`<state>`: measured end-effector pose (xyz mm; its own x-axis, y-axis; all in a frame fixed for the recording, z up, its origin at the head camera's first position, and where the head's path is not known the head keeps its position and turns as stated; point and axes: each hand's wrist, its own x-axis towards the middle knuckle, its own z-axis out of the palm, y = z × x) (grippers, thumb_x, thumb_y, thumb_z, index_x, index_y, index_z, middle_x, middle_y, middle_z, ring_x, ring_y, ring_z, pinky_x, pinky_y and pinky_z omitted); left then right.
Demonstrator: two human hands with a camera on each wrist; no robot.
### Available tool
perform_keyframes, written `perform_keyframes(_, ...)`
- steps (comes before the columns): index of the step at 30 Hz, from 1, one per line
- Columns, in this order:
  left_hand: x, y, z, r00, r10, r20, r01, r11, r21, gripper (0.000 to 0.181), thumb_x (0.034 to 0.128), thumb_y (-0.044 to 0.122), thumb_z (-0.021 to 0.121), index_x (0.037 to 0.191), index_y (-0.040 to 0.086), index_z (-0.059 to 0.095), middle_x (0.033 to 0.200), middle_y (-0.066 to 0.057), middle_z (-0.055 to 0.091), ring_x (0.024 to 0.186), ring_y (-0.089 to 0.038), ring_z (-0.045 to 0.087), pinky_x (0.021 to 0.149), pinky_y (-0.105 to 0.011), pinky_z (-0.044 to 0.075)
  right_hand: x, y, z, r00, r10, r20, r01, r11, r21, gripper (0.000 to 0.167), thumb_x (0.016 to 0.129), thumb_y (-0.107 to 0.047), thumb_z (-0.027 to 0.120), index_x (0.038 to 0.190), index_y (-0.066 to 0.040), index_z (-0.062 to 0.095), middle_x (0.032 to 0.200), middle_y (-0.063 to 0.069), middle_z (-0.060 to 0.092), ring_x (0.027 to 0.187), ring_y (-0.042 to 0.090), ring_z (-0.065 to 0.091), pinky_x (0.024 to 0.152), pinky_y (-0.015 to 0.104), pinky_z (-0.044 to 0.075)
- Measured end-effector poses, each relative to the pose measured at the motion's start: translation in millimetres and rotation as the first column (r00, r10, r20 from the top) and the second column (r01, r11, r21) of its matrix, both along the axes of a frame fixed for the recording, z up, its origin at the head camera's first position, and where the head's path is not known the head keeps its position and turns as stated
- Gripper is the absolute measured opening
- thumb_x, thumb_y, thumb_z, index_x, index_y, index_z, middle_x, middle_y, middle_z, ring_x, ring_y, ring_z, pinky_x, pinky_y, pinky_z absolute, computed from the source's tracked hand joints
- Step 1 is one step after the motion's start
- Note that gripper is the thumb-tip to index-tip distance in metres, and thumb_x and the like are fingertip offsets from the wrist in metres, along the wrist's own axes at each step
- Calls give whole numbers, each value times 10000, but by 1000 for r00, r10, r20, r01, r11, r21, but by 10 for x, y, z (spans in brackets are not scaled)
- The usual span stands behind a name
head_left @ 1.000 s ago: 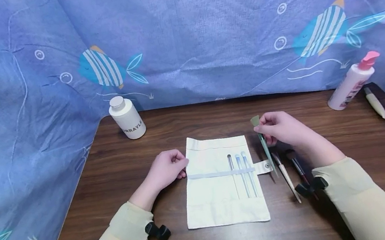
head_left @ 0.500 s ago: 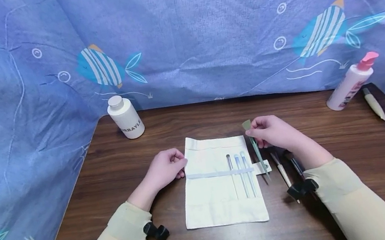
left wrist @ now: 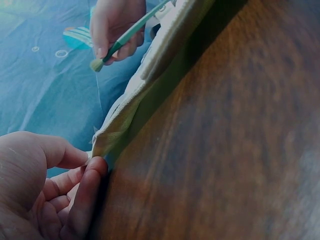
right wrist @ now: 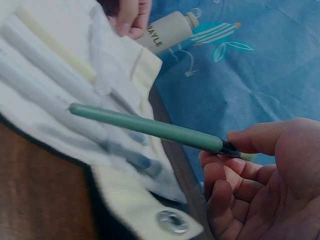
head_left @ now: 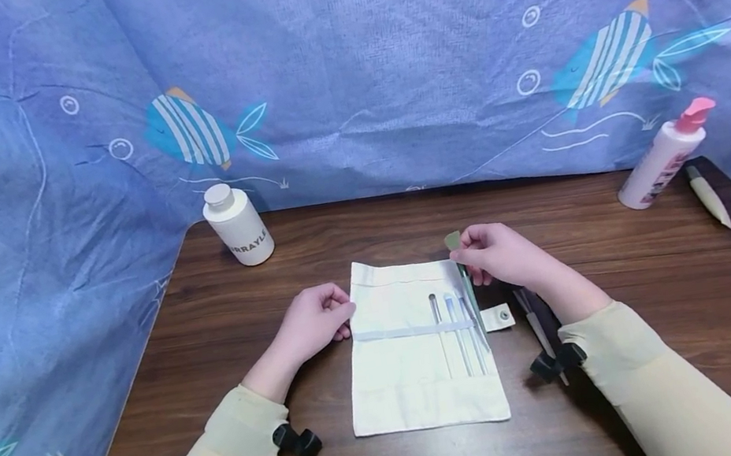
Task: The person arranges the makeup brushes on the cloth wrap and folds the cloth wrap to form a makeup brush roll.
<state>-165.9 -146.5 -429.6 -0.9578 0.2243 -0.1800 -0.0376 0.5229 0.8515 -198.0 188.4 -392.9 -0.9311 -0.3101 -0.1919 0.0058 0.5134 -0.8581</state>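
A white cloth brush roll (head_left: 400,402) lies unfolded on the table, three slim makeup brushes (head_left: 443,343) tucked under its elastic band. At the roll's left edge, my left hand (head_left: 313,317) pinches the cloth between thumb and finger, seen closely in the left wrist view. My right hand (head_left: 502,254) pinches a green makeup brush (right wrist: 150,127) close to its bristles. The brush slants above the roll's right side, bristles away from me and handle end towards the band. A snap tab (head_left: 498,317) sticks out on the right, below that hand.
Beside the roll lies a loose pale-handled brush (head_left: 540,332), partly covered by my right wrist. At the back left stands a white bottle (head_left: 239,228). A pink-topped pump bottle (head_left: 662,161) and a pale tapered object (head_left: 710,197) are at the back right. Blue cloth (head_left: 341,72) hangs behind.
My right hand has moved left with the green brush, from beyond the snap tab to over the roll's right edge. The left hand stays at the roll's left edge.
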Motion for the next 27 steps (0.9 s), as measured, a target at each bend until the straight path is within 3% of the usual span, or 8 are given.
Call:
perform_keyframes(12, -3, 11, 22, 1000, 4, 8, -4, 1000, -22, 95, 975, 161, 676, 972, 66, 679, 695, -57, 674, 582, -159, 665, 547, -271, 544, 20, -74, -60, 1000, -8, -2, 8, 1000, -18, 226, 1007, -194, 650, 949, -2, 545, 661, 79, 581, 630, 235, 643, 603, 359, 579)
perform_keyframes(19, 8, 7, 25, 1000, 6, 13, -6, 1000, -6, 93, 972, 142, 675, 978, 49, 679, 697, -65, 672, 581, -158, 664, 553, -273, 548, 5, -135, -103, 997, -70, 29, 72, 993, -93, 213, 1012, -172, 642, 995, 17, 544, 664, 66, 614, 614, 226, 665, 609, 362, 611)
perform_keyframes(27, 4, 5, 6, 1000, 10, 7, -10, 1000, -21, 95, 972, 158, 678, 982, 63, 684, 701, -56, 674, 581, -159, 669, 550, -278, 549, -3, -164, -148, 994, -105, 40, 111, 967, -229, 202, 1018, -135, 629, 1002, 44, 536, 698, 74, 659, 606, 206, 687, 624, 383, 631)
